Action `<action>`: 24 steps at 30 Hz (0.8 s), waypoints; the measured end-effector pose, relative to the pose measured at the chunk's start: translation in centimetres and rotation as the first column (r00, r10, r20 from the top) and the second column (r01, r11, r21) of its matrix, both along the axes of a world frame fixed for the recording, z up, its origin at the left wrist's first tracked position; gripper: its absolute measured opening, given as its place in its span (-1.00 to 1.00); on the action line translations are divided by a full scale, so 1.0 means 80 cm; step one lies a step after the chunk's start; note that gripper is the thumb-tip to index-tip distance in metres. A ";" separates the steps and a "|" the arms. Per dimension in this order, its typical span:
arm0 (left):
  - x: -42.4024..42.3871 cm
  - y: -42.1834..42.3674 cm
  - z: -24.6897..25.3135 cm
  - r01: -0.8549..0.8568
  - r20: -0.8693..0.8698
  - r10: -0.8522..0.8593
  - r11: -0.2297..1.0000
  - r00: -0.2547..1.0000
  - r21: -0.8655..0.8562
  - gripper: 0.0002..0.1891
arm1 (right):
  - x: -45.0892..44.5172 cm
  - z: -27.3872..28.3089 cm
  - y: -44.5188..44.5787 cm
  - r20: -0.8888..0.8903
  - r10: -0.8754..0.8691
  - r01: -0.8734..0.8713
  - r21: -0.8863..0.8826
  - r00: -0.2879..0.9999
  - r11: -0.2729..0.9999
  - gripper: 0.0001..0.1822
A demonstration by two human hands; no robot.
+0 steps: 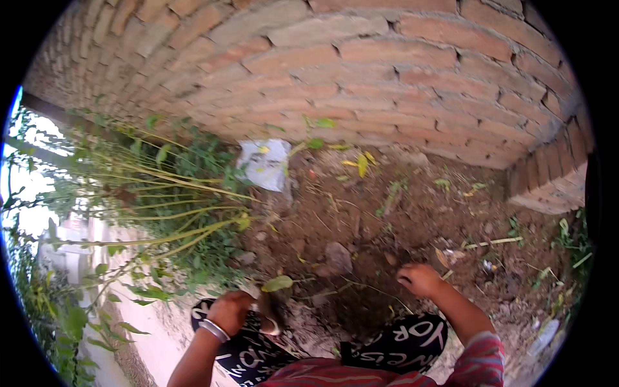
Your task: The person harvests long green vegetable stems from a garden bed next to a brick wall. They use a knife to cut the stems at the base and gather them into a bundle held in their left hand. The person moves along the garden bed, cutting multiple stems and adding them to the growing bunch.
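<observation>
My left hand (232, 311), with a pale bangle (214, 330) at the wrist, is closed above my left knee. A dark, blurred object (267, 302) lies just to its right; I cannot tell whether the hand holds it. My right hand (420, 279) is low over the brown soil (367, 300), its fingers curled; whether something small is in them is hidden. Between the hands are a green leaf (277, 283) and a thin stem (333, 292). A flat stone (338, 258) sits in the soil beyond them.
A brick wall (358, 92) rises ahead, with a low brick ledge (546, 174) at right. Leafy plants (193, 193) with long stalks lean at left beside a white plastic sheet (266, 163). Near the right edge lies a clear plastic bottle (544, 337).
</observation>
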State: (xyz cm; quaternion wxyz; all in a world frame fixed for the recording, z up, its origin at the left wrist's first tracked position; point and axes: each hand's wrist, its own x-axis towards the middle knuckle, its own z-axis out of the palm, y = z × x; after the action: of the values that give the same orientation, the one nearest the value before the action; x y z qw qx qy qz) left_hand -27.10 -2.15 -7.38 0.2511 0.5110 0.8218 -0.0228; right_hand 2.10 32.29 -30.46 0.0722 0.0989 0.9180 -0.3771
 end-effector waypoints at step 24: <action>-0.252 -0.050 -0.206 0.353 0.037 -0.354 0.935 0.935 0.030 -0.76 | -0.211 0.101 -0.142 0.799 -0.319 -0.116 0.431 0.510 0.895 -0.53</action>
State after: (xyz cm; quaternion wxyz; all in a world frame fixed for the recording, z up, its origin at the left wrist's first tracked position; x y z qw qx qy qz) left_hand -47.26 -6.18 -23.84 0.2542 0.6535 0.7114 -0.0475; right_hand -14.75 20.91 -22.35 0.4672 0.3397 0.8133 -0.0692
